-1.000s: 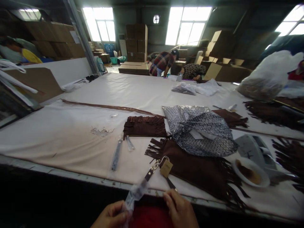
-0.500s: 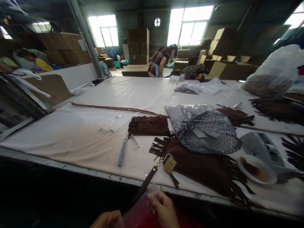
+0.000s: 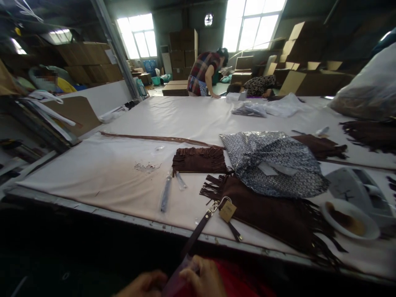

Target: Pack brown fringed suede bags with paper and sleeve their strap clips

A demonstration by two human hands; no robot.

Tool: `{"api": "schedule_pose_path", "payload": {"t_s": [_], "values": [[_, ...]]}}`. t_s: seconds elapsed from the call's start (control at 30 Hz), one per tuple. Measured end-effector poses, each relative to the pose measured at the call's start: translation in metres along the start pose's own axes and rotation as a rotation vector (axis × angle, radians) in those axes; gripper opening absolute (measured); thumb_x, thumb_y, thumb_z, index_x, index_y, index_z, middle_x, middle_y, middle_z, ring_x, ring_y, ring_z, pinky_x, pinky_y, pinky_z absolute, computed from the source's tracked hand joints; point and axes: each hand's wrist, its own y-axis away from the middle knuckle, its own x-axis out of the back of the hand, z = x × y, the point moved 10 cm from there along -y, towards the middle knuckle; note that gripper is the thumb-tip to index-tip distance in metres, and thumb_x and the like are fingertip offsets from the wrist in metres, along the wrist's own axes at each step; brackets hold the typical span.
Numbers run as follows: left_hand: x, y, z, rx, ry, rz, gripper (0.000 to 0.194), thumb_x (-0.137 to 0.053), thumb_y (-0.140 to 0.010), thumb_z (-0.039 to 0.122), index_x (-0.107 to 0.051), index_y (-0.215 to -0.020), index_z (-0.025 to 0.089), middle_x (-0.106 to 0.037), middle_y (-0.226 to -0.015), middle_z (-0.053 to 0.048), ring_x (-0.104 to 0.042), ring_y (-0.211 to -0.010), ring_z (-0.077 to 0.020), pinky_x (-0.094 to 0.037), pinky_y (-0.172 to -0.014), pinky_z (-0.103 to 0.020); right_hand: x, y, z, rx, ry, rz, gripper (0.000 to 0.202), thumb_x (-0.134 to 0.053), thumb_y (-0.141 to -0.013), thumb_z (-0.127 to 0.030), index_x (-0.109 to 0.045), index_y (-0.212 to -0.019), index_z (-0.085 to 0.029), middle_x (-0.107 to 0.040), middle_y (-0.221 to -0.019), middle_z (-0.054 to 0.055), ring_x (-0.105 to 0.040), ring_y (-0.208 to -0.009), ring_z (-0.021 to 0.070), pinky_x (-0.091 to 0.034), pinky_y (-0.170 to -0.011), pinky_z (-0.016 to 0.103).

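Note:
At the bottom of the view, in front of the table edge, my left hand (image 3: pixel 144 284) and my right hand (image 3: pixel 202 277) are closed on a clear plastic sleeve (image 3: pixel 175 284). A dark brown wrist strap (image 3: pixel 198 232) hangs over the edge, and its lower end runs down to the sleeve; whether it is inside, I cannot tell. The strap is clipped by a metal clasp to a large brown fringed bag (image 3: pixel 262 212) lying flat. A tan paper tag (image 3: pixel 227 210) hangs beside the clasp. Behind it lies a smaller brown fringed pouch (image 3: pixel 199 161).
A patterned grey plastic bag (image 3: pixel 275 165) overlaps the fringed bag. To the right stand a grey tape dispenser (image 3: pixel 349 185) and a white bowl (image 3: pixel 349 220) with brown residue. A plastic-wrapped strap (image 3: pixel 166 194) lies left of centre. Across the table a person (image 3: pixel 204 74) bends over.
The view has shifted, so the table items sit slightly farther right. Both hands have sunk a little lower in view, and the sleeve has moved down along the strap. The person opposite leans with an arm on the table.

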Motion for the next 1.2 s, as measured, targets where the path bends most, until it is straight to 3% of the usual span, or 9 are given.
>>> {"api": "schedule_pose_path", "payload": {"t_s": [0.07,0.17,0.27,0.33,0.43,0.53,0.7,0.9,1.2], "values": [[-0.020,-0.010,0.028,-0.084,0.174,-0.062,0.061,-0.081,-0.061,0.052,-0.066,-0.110,0.018,-0.069,-0.100,-0.008,-0.061,-0.094,-0.0246,-0.041,-0.082,-0.032,-0.002,-0.001,-0.003,-0.002,-0.041,-0.011,0.008,-0.061,-0.070,-0.020,-0.063,-0.063,-0.017,-0.067,-0.065,0.000,-0.059,-0.062,0.0136,-0.035,-0.057,0.021],[-0.039,-0.028,0.033,-0.061,0.283,-0.041,0.046,-0.085,-0.059,0.040,-0.069,-0.092,0.013,-0.070,-0.088,-0.008,-0.062,-0.079,-0.0204,-0.041,-0.073,-0.029,-0.006,-0.001,-0.003,-0.025,-0.108,-0.056,0.007,-0.059,-0.068,-0.017,-0.063,-0.062,-0.016,-0.066,-0.063,0.000,-0.059,-0.059,0.0134,-0.035,-0.054,0.020],[-0.027,-0.035,0.012,-0.018,0.226,0.126,0.044,-0.086,-0.052,0.045,-0.066,-0.071,0.011,-0.065,-0.065,-0.003,-0.053,-0.057,-0.0132,-0.034,-0.057,-0.024,-0.004,-0.003,0.001,-0.047,-0.226,-0.063,0.011,-0.059,-0.072,-0.024,-0.064,-0.068,-0.015,-0.065,-0.063,0.001,-0.058,-0.058,0.0132,-0.037,-0.052,0.021],[-0.012,-0.031,-0.003,0.003,0.168,0.215,0.049,-0.086,-0.048,0.052,-0.063,-0.064,0.012,-0.061,-0.057,-0.001,-0.048,-0.051,-0.0111,-0.029,-0.052,-0.024,0.002,-0.005,0.006,-0.085,-0.330,-0.036,0.027,-0.059,-0.078,-0.040,-0.066,-0.082,-0.014,-0.064,-0.066,0.002,-0.055,-0.055,0.0120,-0.036,-0.048,0.020],[0.005,-0.023,-0.014,0.025,0.120,0.256,0.055,-0.084,-0.046,0.059,-0.061,-0.063,0.013,-0.061,-0.055,-0.002,-0.045,-0.048,-0.0104,-0.026,-0.050,-0.024,0.010,-0.011,0.017,-0.193,-0.434,0.041,0.057,-0.055,-0.078,-0.064,-0.064,-0.099,-0.013,-0.060,-0.061,0.001,-0.045,-0.044,0.0090,-0.027,-0.039,0.019],[0.011,-0.020,-0.014,0.025,0.098,0.258,0.057,-0.082,-0.046,0.063,-0.061,-0.063,0.012,-0.063,-0.055,-0.003,-0.047,-0.049,-0.0111,-0.026,-0.050,-0.024,0.004,-0.017,0.022,-0.291,-0.526,0.079,0.065,-0.060,-0.068,-0.073,-0.063,-0.089,-0.012,-0.053,-0.051,-0.002,-0.037,-0.037,0.0063,-0.021,-0.036,0.019],[0.008,-0.025,-0.015,0.054,0.119,0.242,0.057,-0.084,-0.043,0.061,-0.061,-0.061,0.012,-0.064,-0.054,-0.005,-0.051,-0.049,-0.0137,-0.030,-0.052,-0.026,-0.004,-0.022,0.022,-0.310,-0.626,0.126,0.063,-0.069,-0.056,-0.075,-0.056,-0.071,-0.015,-0.047,-0.045,-0.005,-0.030,-0.035,0.0037,-0.017,-0.036,0.018],[0.004,-0.026,-0.013,0.048,0.142,0.201,0.052,-0.085,-0.047,0.055,-0.061,-0.061,0.012,-0.065,-0.055,-0.006,-0.052,-0.050,-0.0138,-0.031,-0.053,-0.026,-0.006,-0.021,0.025,-0.307,-0.644,0.136,0.064,-0.070,-0.051,-0.076,-0.054,-0.068,-0.016,-0.047,-0.044,-0.005,-0.030,-0.035,0.0036,-0.016,-0.037,0.019],[-0.015,-0.036,0.015,-0.016,0.272,0.167,0.045,-0.082,-0.059,0.051,-0.066,-0.071,0.010,-0.069,-0.062,-0.008,-0.052,-0.051,-0.0121,-0.031,-0.053,-0.024,-0.005,-0.022,0.022,-0.294,-0.682,0.110,0.063,-0.073,-0.051,-0.074,-0.052,-0.066,-0.017,-0.047,-0.046,-0.006,-0.030,-0.036,0.0030,-0.016,-0.037,0.019]]}}
